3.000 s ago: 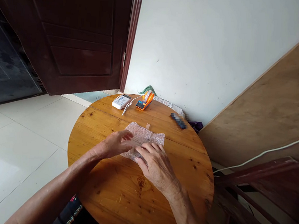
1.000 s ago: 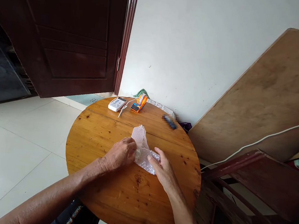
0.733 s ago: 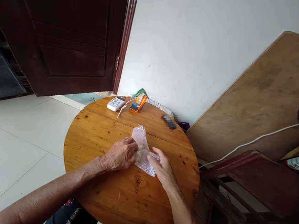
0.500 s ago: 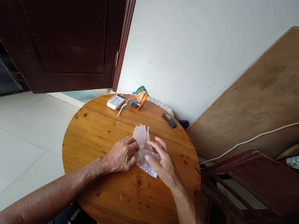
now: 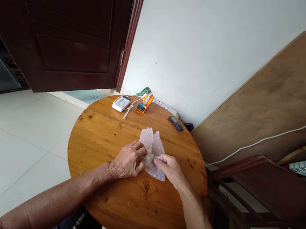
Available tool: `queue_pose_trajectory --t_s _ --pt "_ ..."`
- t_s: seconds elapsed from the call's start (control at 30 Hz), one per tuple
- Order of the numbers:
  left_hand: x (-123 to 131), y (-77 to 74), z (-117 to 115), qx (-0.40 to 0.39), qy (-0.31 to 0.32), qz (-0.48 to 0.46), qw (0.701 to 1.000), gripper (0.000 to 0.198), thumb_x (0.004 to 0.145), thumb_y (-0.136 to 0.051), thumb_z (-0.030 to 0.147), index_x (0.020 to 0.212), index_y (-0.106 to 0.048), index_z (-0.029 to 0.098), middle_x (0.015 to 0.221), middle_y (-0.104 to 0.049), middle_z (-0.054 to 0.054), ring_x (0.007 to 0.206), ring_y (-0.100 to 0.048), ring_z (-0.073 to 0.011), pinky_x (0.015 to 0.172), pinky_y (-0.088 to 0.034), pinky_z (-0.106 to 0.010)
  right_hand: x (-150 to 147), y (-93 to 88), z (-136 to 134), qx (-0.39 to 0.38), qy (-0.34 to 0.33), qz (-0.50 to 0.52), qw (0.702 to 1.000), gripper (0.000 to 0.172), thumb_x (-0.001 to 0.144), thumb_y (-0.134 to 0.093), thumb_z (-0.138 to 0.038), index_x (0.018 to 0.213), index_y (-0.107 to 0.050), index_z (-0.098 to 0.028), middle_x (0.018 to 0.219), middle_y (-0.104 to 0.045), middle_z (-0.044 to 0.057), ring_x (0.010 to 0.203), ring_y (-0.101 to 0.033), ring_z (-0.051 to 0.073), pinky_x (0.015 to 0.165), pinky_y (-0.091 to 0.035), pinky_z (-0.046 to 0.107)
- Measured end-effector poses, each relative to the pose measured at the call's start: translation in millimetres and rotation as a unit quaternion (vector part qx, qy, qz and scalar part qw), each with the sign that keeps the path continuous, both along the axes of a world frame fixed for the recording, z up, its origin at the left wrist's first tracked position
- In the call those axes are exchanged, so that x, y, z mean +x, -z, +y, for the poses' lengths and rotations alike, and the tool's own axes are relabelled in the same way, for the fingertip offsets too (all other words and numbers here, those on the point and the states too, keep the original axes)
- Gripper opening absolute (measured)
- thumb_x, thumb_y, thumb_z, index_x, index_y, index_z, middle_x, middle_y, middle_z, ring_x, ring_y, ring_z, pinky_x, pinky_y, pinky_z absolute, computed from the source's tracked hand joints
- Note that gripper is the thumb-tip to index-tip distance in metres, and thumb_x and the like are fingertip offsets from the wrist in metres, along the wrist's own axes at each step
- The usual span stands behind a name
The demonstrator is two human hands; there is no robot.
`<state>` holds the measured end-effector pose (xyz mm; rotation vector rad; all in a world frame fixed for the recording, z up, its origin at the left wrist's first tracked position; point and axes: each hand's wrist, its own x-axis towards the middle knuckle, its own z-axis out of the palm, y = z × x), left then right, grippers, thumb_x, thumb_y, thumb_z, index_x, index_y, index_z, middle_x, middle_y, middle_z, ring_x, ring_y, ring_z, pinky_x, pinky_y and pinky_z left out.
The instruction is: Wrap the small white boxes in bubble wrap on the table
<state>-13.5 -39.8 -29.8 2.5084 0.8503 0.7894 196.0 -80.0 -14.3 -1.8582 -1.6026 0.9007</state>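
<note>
A crumpled sheet of bubble wrap [image 5: 152, 149] lies near the middle of a round wooden table [image 5: 108, 139], its far flaps standing up. My left hand [image 5: 130, 160] rests knuckles-up on the wrap's left side, fingers curled onto it. My right hand [image 5: 170, 168] pinches the wrap's right edge with bent fingers. Whatever is inside the wrap is hidden between my hands.
At the table's far edge sit a white device with a cord [image 5: 121, 103], an orange tape dispenser [image 5: 145, 104] and a dark small object [image 5: 176, 123]. A dark door [image 5: 69, 37] stands behind. A wooden board [image 5: 270, 99] leans at right above a dark wooden chair frame [image 5: 258, 186].
The bubble wrap lay flat under both hands three seconds ago; now it is folded up in the middle. My right hand has closed from spread fingers onto the wrap's right edge.
</note>
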Motion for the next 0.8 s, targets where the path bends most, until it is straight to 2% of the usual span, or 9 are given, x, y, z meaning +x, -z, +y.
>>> queue_pose_trajectory --t_s 0.13,0.23,0.3,0.37,0.4,0.47,0.57,0.67,0.8 --pt "0.0 -0.1 -1.7 0.000 -0.005 0.009 1.000 0.016 0.080 -0.051 0.020 0.094 -0.059 0.018 0.099 -0.061 -0.009 0.091 -0.057 -0.0241 0.088 -0.048 -0.038 -11.9 15.2 1.7 0.070 0.088 -0.010 0.994 0.030 0.071 -0.059 -0.046 0.058 -0.047 -0.022 0.053 -0.039 -0.006 0.052 -0.036 0.011 0.050 -0.028 0.024" --pt "0.1 0.4 -2.9 -0.002 -0.009 0.007 1.000 0.022 0.080 -0.052 0.020 0.100 -0.061 0.019 0.103 -0.061 -0.009 0.094 -0.057 -0.0238 0.090 -0.048 -0.037 -19.1 18.6 6.7 0.123 0.123 -0.047 0.984 0.018 0.068 -0.060 -0.040 0.070 -0.057 -0.022 0.062 -0.057 -0.003 0.060 -0.051 0.015 0.057 -0.039 0.026" --pt "0.0 0.7 -3.6 0.000 -0.007 0.008 1.000 0.028 0.080 -0.053 0.019 0.106 -0.061 0.020 0.108 -0.061 -0.009 0.096 -0.057 -0.0239 0.090 -0.048 -0.037 -21.5 19.7 9.8 0.141 0.134 -0.046 0.980 0.026 0.067 -0.061 -0.038 0.087 -0.063 -0.022 0.080 -0.068 0.001 0.074 -0.061 0.019 0.068 -0.046 0.030" --pt "-0.2 1.0 -4.2 0.003 -0.006 0.017 1.000 0.029 0.081 -0.052 0.019 0.108 -0.063 0.020 0.110 -0.060 -0.009 0.097 -0.057 -0.0241 0.089 -0.049 -0.037 -23.0 20.1 11.1 0.144 0.139 -0.010 0.980 0.041 0.067 -0.061 -0.037 0.104 -0.064 -0.021 0.094 -0.071 0.004 0.084 -0.065 0.022 0.074 -0.050 0.032" --pt "-0.2 1.2 -4.4 0.005 -0.007 0.022 1.000 0.028 0.082 -0.052 0.020 0.107 -0.064 0.020 0.110 -0.060 -0.009 0.096 -0.057 -0.0242 0.087 -0.049 -0.037 -23.9 19.6 10.7 0.131 0.145 0.018 0.980 0.047 0.067 -0.061 -0.038 0.111 -0.063 -0.020 0.095 -0.071 0.005 0.084 -0.066 0.022 0.070 -0.051 0.031" --pt "0.0 1.5 -4.5 0.009 -0.011 0.029 0.999 0.027 0.083 -0.052 0.020 0.106 -0.066 0.020 0.109 -0.060 -0.010 0.096 -0.057 -0.0246 0.086 -0.049 -0.037 -26.4 16.7 8.1 0.084 0.166 0.083 0.979 0.059 0.069 -0.061 -0.041 0.123 -0.058 -0.019 0.092 -0.070 0.005 0.072 -0.065 0.021 0.053 -0.050 0.028" --pt "0.7 1.5 -4.1 0.012 -0.017 0.039 0.999 0.028 0.083 -0.053 0.022 0.107 -0.067 0.020 0.110 -0.060 -0.010 0.097 -0.057 -0.0254 0.087 -0.049 -0.038 -32.5 8.9 2.2 0.030 0.197 0.174 0.964 0.072 0.068 -0.064 -0.046 0.133 -0.050 -0.020 0.085 -0.067 0.002 0.051 -0.056 0.015 0.034 -0.038 0.023" --pt "1.0 0.2 -3.5 0.015 -0.019 0.049 0.998 0.028 0.083 -0.054 0.023 0.107 -0.068 0.020 0.110 -0.061 -0.010 0.096 -0.058 -0.0258 0.087 -0.049 -0.039 -39.5 1.7 -1.5 0.042 0.209 0.232 0.949 0.077 0.064 -0.068 -0.048 0.133 -0.048 -0.018 0.085 -0.066 0.002 0.045 -0.049 0.012 0.031 -0.036 0.022" --pt "0.6 -1.9 -3.7 0.017 -0.021 0.053 0.998 0.028 0.083 -0.056 0.025 0.108 -0.068 0.021 0.110 -0.062 -0.010 0.095 -0.058 -0.0256 0.087 -0.049 -0.039 -46.9 -1.7 -0.6 0.058 0.209 0.235 0.947 0.080 0.064 -0.068 -0.049 0.135 -0.045 -0.019 0.073 -0.062 -0.003 0.045 -0.046 0.012 0.033 -0.035 0.022"
